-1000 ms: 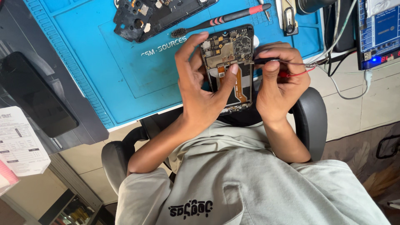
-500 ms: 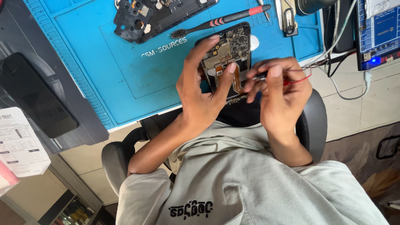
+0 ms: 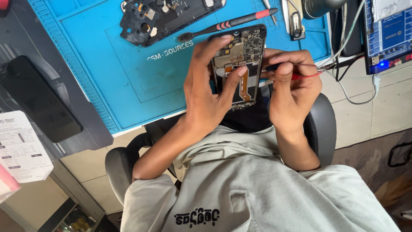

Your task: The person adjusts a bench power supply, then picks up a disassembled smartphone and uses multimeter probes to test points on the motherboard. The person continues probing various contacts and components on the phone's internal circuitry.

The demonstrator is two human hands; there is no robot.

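My left hand (image 3: 206, 92) grips the opened phone (image 3: 239, 64) over the blue mat (image 3: 128, 77); right hand (image 3: 292, 88) just beside it, pinching red probe (image 3: 300, 75).

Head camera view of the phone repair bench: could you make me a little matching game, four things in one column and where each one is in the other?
Things:
1. opened phone
2. brush
3. probe leads
4. dark phone

Places:
A. pinched in the right hand
B. lying screen-up on the grey surface left of the blue mat
C. gripped by the left hand
D. lying on the blue mat, beside the loose back cover

Pairs: 1-C, 2-D, 3-A, 4-B
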